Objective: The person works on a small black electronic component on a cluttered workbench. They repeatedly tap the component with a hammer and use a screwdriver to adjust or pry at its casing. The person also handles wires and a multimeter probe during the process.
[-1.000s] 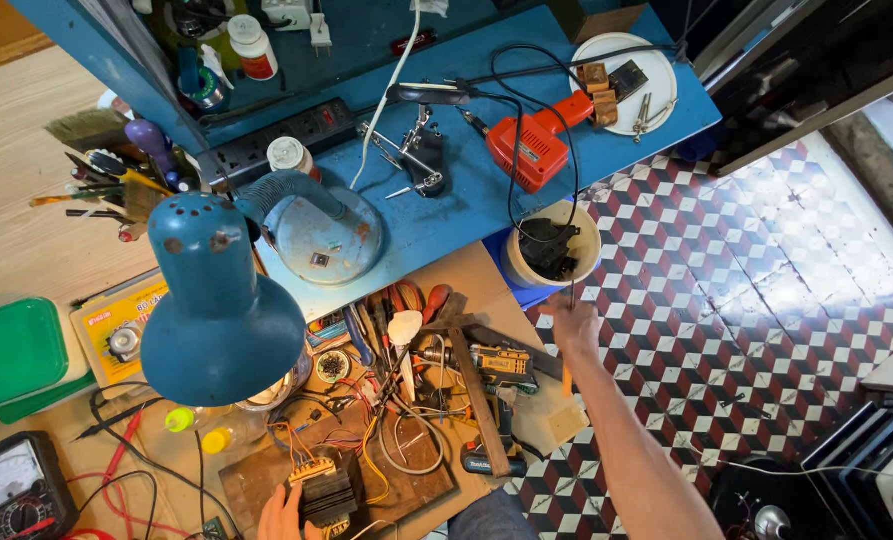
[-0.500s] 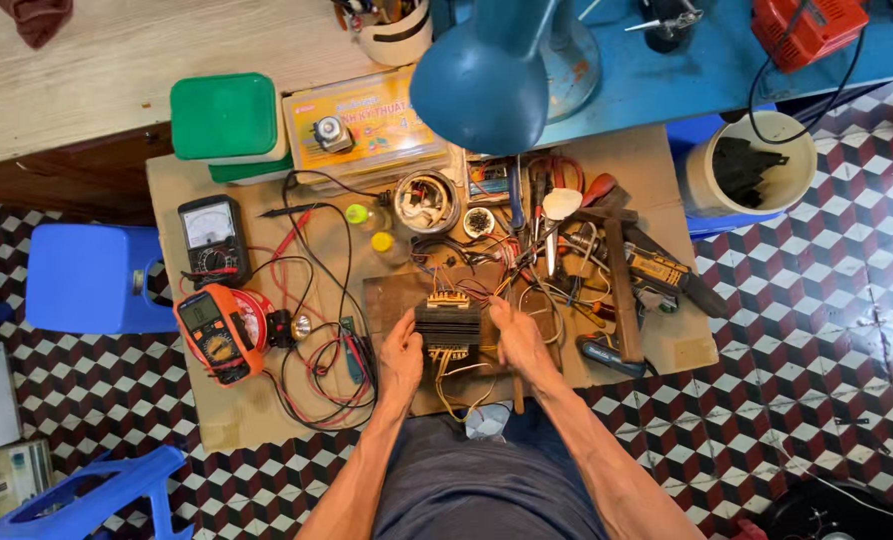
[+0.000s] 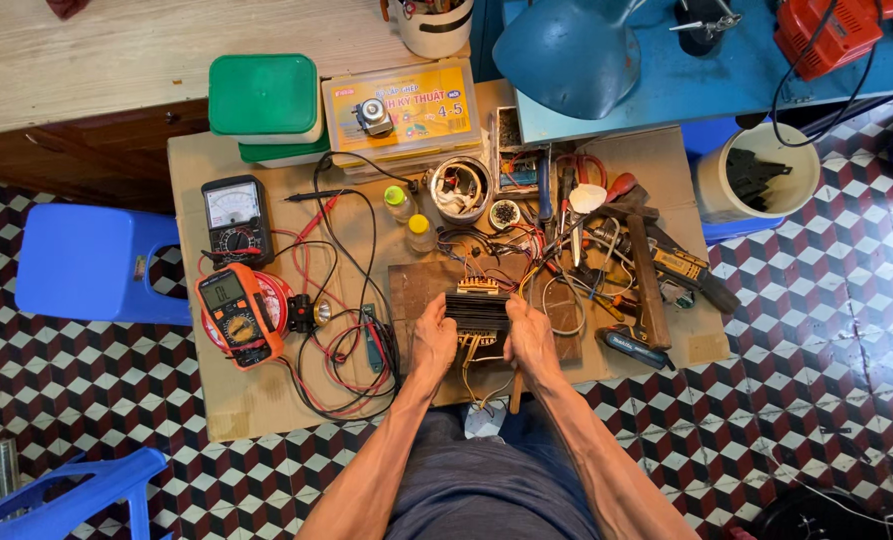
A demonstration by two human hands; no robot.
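Hands meet at the middle of the low cardboard-topped table (image 3: 266,400): the left hand (image 3: 432,343) and the right hand (image 3: 529,340) each press curled fingers against a side of a small black block-shaped transformer with coloured wires (image 3: 477,308), gripping it between them. It sits on a brown wooden board (image 3: 411,290) near the table's front edge. To the left lie an orange digital multimeter (image 3: 237,313) and a black analogue meter (image 3: 234,217). A wooden-handled hammer (image 3: 648,275) rests among tools on the right.
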